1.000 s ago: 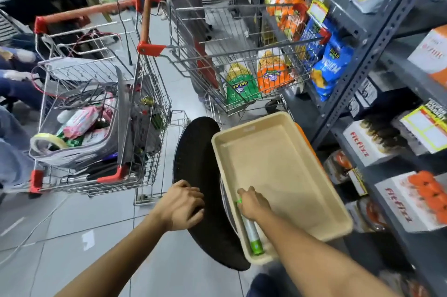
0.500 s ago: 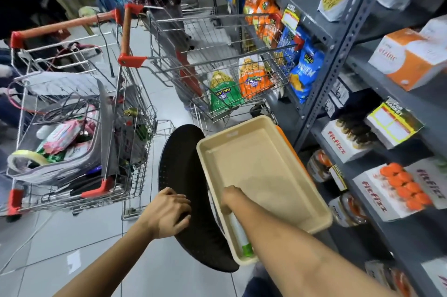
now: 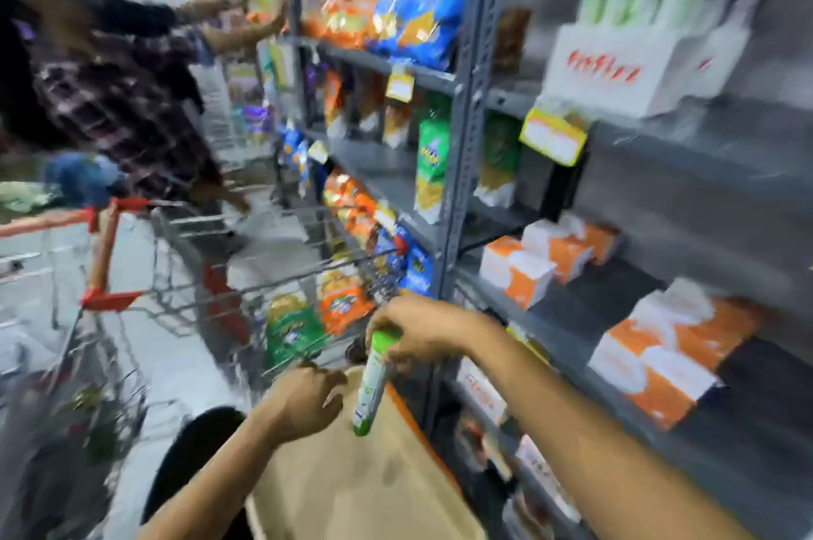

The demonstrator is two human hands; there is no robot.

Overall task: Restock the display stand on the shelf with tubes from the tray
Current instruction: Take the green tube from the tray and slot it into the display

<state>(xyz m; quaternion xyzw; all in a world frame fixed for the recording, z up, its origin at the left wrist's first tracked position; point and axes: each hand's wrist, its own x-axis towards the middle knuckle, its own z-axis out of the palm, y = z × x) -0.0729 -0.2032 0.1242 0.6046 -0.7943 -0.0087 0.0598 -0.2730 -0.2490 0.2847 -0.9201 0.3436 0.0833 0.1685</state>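
Green-capped white plastic tube (image 3: 373, 381) hangs from the right hand (image 3: 420, 330), fingers clamped only on its cap above the beige tray (image 3: 352, 491); left hand (image 3: 303, 401) loosely curled. Such a thin pinch could slip before reaching the white cardboard display stand (image 3: 633, 64) high above.

Whole frame motion-blurred. Red lettering on the white display stand (image 3: 638, 69) illegible. Yellow price tag (image 3: 553, 137) unreadable. Right hand (image 3: 422, 330) covers the upper end of the tube (image 3: 371, 385); its print indistinct. Beige tray (image 3: 352, 491) cut by bottom edge, left hand (image 3: 303, 401) hiding its far rim.
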